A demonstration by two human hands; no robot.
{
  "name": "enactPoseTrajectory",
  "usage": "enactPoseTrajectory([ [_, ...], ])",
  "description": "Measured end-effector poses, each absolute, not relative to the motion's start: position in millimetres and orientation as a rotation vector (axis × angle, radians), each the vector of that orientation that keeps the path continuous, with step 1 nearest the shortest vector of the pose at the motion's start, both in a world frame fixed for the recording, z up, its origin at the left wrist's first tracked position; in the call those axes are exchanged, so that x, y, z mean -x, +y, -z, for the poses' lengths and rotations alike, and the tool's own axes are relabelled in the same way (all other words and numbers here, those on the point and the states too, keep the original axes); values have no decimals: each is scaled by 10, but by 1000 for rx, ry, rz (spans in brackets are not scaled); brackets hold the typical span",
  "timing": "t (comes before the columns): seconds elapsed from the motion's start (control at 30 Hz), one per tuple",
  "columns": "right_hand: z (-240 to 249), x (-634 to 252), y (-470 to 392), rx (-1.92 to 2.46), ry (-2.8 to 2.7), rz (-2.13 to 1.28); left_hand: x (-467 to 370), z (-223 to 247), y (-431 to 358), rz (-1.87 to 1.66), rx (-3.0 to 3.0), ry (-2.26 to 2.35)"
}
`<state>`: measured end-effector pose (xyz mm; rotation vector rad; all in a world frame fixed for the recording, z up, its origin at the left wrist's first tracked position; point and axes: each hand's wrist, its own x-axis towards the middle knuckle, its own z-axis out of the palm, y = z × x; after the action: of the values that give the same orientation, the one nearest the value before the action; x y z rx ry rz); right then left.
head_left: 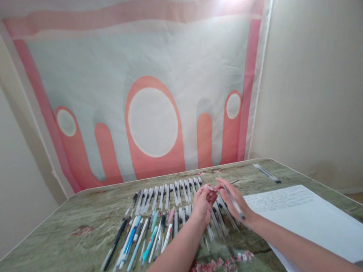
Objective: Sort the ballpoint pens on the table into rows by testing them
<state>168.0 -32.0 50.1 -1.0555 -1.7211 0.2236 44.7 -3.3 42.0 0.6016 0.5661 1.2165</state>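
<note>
My right hand (233, 198) is closed around a clear-barrelled pen (234, 201), which slants across it with its dark end toward the wrist. My left hand (204, 204) is closed in a pinch just beside it, and the fingertips of both hands nearly meet. A small pale piece (210, 188) shows at the left fingertips, too blurred to name. Below and behind the hands lie clear pens (215, 223), partly hidden by the left wrist and forearm. A row of capped clear pens (166, 195) lies farther back, left of the hands.
Several mixed pens, among them a blue and white pen (128, 244), a turquoise pen (150, 245) and a black pen (115, 243), lie at the front left. A handwritten paper sheet (314, 226) covers the right side. Thin clear sticks (266, 173) lie near the table's (53, 240) back right edge.
</note>
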Motion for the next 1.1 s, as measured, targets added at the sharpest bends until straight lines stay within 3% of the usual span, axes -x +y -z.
enactPoseTrajectory([
  [0.57,-416,-1650,-407,1054,-1665,-223,-478,-429,-68,-1178,-560,569],
  [1.1,-298,-1749,-310,985,-1872,246,-509,-464,-179,-1141,-722,615],
])
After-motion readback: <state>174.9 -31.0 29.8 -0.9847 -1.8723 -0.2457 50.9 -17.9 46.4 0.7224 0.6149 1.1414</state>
